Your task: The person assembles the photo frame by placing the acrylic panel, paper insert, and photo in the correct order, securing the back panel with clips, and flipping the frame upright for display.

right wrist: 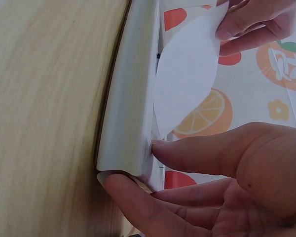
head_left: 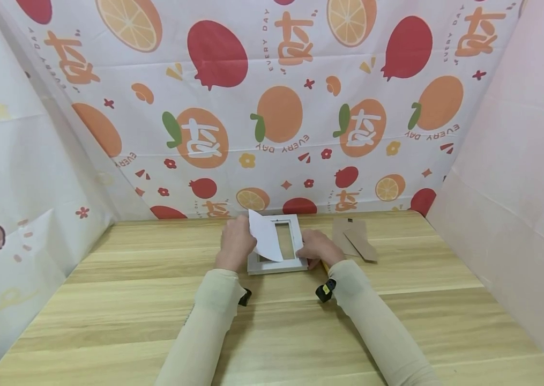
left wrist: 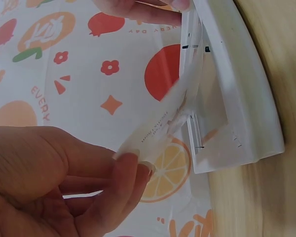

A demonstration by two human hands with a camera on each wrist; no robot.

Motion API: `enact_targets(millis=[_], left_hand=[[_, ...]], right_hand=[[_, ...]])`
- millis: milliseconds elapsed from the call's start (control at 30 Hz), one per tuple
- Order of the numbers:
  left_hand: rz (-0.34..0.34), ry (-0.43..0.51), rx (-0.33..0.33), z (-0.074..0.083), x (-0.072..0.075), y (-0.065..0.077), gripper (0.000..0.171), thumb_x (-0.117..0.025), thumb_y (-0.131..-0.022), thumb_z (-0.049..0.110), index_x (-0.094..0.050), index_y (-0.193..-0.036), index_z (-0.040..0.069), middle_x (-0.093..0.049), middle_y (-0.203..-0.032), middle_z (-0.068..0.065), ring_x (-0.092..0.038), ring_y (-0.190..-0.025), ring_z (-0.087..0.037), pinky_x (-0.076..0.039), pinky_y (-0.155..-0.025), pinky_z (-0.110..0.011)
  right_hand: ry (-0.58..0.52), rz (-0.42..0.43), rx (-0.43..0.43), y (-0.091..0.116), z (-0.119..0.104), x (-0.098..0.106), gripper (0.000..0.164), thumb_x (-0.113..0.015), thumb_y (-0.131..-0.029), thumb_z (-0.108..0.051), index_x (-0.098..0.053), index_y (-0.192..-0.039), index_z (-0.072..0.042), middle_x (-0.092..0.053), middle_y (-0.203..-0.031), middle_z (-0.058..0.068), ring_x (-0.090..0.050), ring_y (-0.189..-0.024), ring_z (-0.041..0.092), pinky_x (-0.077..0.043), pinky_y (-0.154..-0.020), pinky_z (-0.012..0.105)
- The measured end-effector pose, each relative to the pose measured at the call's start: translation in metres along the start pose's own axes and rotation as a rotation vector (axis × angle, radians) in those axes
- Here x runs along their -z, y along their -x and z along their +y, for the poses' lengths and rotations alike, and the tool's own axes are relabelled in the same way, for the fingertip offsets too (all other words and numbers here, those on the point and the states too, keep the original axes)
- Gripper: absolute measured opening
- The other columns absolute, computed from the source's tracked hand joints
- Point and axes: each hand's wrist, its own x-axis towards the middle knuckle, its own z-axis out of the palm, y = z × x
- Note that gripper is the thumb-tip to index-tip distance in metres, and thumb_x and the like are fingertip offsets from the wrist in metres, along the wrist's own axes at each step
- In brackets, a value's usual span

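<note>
A white picture frame (head_left: 278,266) lies face down on the wooden table with its opening showing. Between thumb and fingers my left hand (head_left: 236,242) pinches a curved sheet of white paper (head_left: 265,236), lifted at its left edge. The sheet's lower right part slants down over the frame's opening. Small print shows on the paper (left wrist: 155,129) in the left wrist view. My right hand (head_left: 321,248) grips the frame's right side. In the right wrist view its thumb (right wrist: 187,154) presses on the frame's edge, and the index finger curls under the outer rim.
A brown backing board (head_left: 341,244) with a narrower brown flap (head_left: 361,245) lies right of my right hand. Behind the table's back edge hangs a fruit-print cloth (head_left: 278,177). More cloth walls stand at left and right. The wooden table (head_left: 281,332) stretches toward me.
</note>
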Motion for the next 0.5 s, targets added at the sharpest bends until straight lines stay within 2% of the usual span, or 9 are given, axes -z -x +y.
enact_targets(millis=[200, 300, 400, 500], left_hand=[[0.000, 0.024, 0.001, 0.0000, 0.0042, -0.0013, 0.009, -0.062, -0.079, -0.010, -0.060, -0.076, -0.002, -0.056, -0.070, -0.012, -0.047, -0.067, -0.025, -0.037, -0.054, -0.032], [-0.005, 0.032, -0.008, 0.0000, 0.0039, -0.0020, 0.009, -0.060, -0.077, -0.012, -0.063, -0.075, -0.004, -0.053, -0.070, -0.010, -0.044, -0.067, -0.024, -0.032, -0.054, -0.030], [-0.014, 0.032, -0.016, 0.0003, 0.0020, -0.0006, 0.015, -0.060, -0.076, -0.012, -0.070, -0.087, -0.008, -0.066, -0.082, -0.018, -0.053, -0.073, -0.027, -0.045, -0.058, -0.035], [-0.026, 0.034, -0.008, 0.0008, -0.0004, 0.0014, 0.008, -0.060, -0.076, -0.012, -0.062, -0.074, -0.004, -0.061, -0.074, -0.014, -0.050, -0.068, -0.025, -0.042, -0.056, -0.035]], right_hand=[[-0.017, -0.003, 0.008, -0.0009, -0.0030, 0.0025, 0.021, -0.073, -0.095, -0.013, -0.061, -0.106, -0.001, -0.064, -0.088, 0.014, -0.069, -0.056, 0.021, -0.060, -0.055, 0.032], [-0.016, -0.004, 0.002, -0.0014, -0.0019, 0.0024, 0.023, -0.074, -0.095, -0.014, -0.061, -0.108, -0.001, -0.064, -0.090, 0.014, -0.069, -0.056, 0.021, -0.060, -0.055, 0.032], [-0.006, -0.005, -0.005, 0.0002, 0.0005, 0.0012, 0.025, -0.074, -0.095, -0.016, -0.062, -0.111, 0.000, -0.065, -0.090, 0.014, -0.069, -0.057, 0.021, -0.059, -0.055, 0.030], [-0.003, 0.000, 0.002, 0.0028, 0.0023, -0.0010, 0.025, -0.073, -0.095, -0.017, -0.062, -0.110, -0.001, -0.065, -0.089, 0.013, -0.068, -0.058, 0.020, -0.058, -0.054, 0.028]])
